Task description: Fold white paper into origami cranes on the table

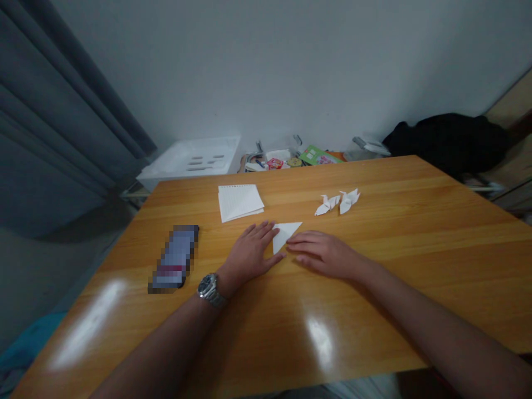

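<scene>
A small white paper triangle (284,234) lies flat on the wooden table (266,343), between my two hands. My left hand (251,252) rests palm down at its left side, fingers spread, thumb stretched below the paper; fingertips touch its left edge. At the slanted right edge is my right hand (322,252), its fingers extended flat and the fingertips at the paper. Two folded white paper cranes, one (327,205) beside the other (349,200), sit behind my right hand. Behind my left hand lie lined white sheets (240,202) with a perforated top edge.
A phone (177,257) with a blurred screen lies at the left. Beyond the table's back edge are a white foam tray (203,158), a green booklet (318,156) and assorted small items. Black cloth (449,141) is heaped at the back right; a grey curtain (62,94) hangs left.
</scene>
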`<control>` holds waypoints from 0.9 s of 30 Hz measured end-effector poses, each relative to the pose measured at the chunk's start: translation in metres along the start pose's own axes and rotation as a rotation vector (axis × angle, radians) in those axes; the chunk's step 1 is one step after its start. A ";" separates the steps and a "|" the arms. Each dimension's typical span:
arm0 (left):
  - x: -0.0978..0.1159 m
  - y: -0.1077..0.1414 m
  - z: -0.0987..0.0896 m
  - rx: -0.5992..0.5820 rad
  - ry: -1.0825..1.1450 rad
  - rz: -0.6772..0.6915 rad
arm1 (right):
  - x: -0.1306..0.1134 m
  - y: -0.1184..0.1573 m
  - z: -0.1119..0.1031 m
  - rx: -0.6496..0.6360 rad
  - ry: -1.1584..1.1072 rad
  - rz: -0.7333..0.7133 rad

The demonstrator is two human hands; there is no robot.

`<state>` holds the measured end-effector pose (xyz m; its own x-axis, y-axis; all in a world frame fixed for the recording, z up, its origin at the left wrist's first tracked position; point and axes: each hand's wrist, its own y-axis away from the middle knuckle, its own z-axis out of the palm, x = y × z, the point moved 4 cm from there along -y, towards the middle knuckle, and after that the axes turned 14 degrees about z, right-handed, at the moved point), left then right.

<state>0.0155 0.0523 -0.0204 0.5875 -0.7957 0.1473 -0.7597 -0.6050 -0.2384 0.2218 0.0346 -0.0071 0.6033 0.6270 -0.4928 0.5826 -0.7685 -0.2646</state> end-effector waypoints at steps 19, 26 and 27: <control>0.012 -0.005 -0.002 0.023 0.062 0.155 | 0.022 -0.003 0.004 0.007 0.036 0.079; 0.012 -0.004 -0.001 0.037 0.066 0.183 | 0.024 -0.002 0.004 -0.001 -0.002 0.085; 0.012 -0.004 0.000 0.039 0.066 0.188 | 0.024 -0.002 0.004 -0.003 -0.001 0.087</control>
<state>0.0255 0.0454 -0.0174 0.4161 -0.8953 0.1593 -0.8421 -0.4455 -0.3040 0.2330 0.0506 -0.0218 0.6511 0.5575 -0.5150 0.5293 -0.8198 -0.2183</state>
